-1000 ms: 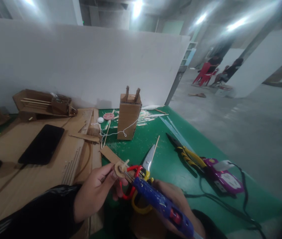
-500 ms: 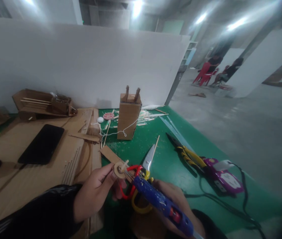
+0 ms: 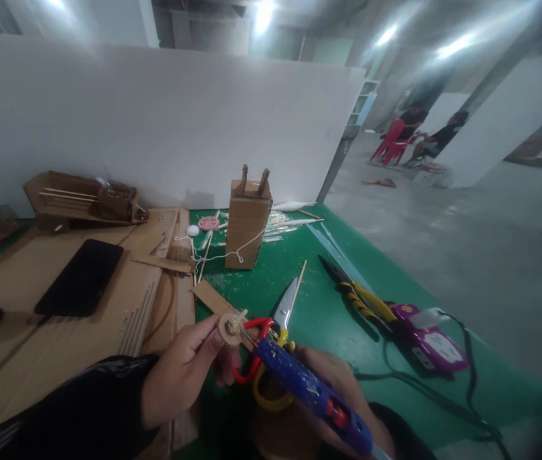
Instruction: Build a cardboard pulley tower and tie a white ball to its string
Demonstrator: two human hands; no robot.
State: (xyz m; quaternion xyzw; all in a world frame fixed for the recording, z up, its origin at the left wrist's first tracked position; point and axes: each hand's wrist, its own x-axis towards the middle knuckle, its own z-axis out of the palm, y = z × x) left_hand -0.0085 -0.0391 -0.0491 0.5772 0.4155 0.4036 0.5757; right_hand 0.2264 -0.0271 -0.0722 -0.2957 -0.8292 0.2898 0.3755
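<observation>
Between thumb and fingers, my left hand [image 3: 184, 364] pinches a small round cardboard ring [image 3: 226, 335], with a short wooden stick [image 3: 240, 317] poking from its middle. My right hand [image 3: 335, 377] is wrapped round a blue hot glue gun [image 3: 304, 383]. The gun's nozzle is right by the ring's centre, and I cannot tell whether it touches. Scissors [image 3: 286, 306] with red and yellow handles lie on the table underneath, partly hidden by the gun. A cardboard strip [image 3: 213, 300] lies just beyond my left hand.
An upright cardboard box [image 3: 246, 233] with white string stands on the green table [image 3: 294, 249]. To the right are pliers [image 3: 361, 297] and a purple power strip [image 3: 431, 342]. At left, a black phone [image 3: 82, 278] rests on cardboard sheets [image 3: 122, 255]. Two people sit far off.
The ring has tilted slightly in my left hand, and its middle shows more openly beside the nozzle. Both hands stay in nearly the same place.
</observation>
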